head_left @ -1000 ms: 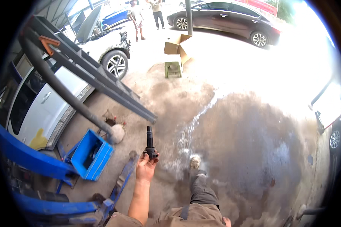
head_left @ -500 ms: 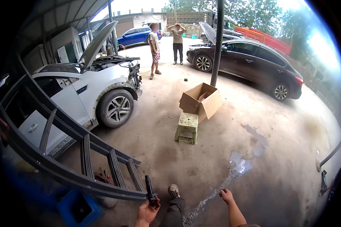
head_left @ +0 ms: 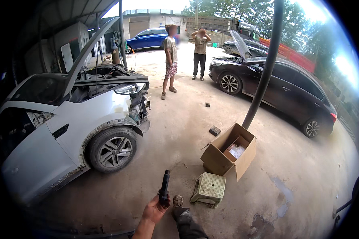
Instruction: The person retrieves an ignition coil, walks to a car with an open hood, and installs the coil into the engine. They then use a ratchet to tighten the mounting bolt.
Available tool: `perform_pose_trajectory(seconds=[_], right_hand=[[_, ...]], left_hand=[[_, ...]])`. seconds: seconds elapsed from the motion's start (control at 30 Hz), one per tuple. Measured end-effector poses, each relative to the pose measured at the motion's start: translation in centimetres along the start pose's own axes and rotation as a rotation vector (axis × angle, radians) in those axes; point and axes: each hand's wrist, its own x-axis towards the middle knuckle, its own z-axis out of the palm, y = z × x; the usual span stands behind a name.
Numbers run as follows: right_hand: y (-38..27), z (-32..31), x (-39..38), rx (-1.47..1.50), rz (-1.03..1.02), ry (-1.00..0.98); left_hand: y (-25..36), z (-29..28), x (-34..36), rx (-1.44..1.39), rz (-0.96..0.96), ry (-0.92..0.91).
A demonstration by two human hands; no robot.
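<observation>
A black ignition coil (head_left: 164, 185) with a long stem stands nearly upright in my left hand (head_left: 156, 210), its stem pointing up. My fingers are closed around its thicker lower end. My right hand is out of the picture. One of my shoes (head_left: 178, 200) shows on the concrete just right of the left hand. A little farther right is a worn pale plastic stool (head_left: 212, 186).
Behind the stool an opened cardboard box (head_left: 247, 156) leans near a dark post (head_left: 264, 77). A white car (head_left: 79, 131) with its hood up fills the left; a dark sedan (head_left: 285, 85) stands right. Two people (head_left: 170, 55) stand ahead. Dark blocks (head_left: 215, 130) lie on the ground.
I have moved forward past the metal ladder; the stool, box and white car are nearer. My right hand has left the picture. The left hand still holds the ignition coil.
</observation>
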Motion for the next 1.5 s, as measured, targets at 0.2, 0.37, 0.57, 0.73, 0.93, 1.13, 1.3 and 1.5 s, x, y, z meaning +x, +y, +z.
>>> perform_pose_trajectory(seconds=[0.2, 0.37, 0.57, 0.73, 0.93, 1.13, 1.3, 1.5], right_hand=[[-33.3, -3.1, 8.7, -0.084, -0.079, 0.134], [-79.0, -5.6, 9.8, 0.166, -0.6, 0.198], [-118.9, -12.6, 19.6, 0.038, -0.966, 0.104], [-133.0, -14.8, 26.8, -0.094, -0.543, -0.083], [-141.9, -21.4, 34.1, 0.058, -0.062, 0.168], [-167.2, -32.8, 46.7, 0.157, 0.114, 0.215], [-196.9, -41.5, 56.3, 0.092, -0.074, 0.284], [-256.1, -55.1, 56.1, 0.006, -0.996, 0.335]], left_hand=[[10.3, 1.2, 29.2, -0.092, -0.173, -0.185], [18.1, 8.3, 47.2, -0.151, -0.196, -0.178], [25.9, 8.3, 80.2, 0.088, -0.193, -0.243], [32.4, 14.5, 107.0, 0.033, -0.294, -0.382], [39.6, 21.5, 137.0, 0.08, -0.451, -0.341], [40.4, 21.0, 171.1, 0.152, -0.477, -0.249], [42.6, 31.5, 199.6, 0.154, -0.494, -0.075], [54.2, 38.6, 226.7, 0.235, -0.27, -0.058]])
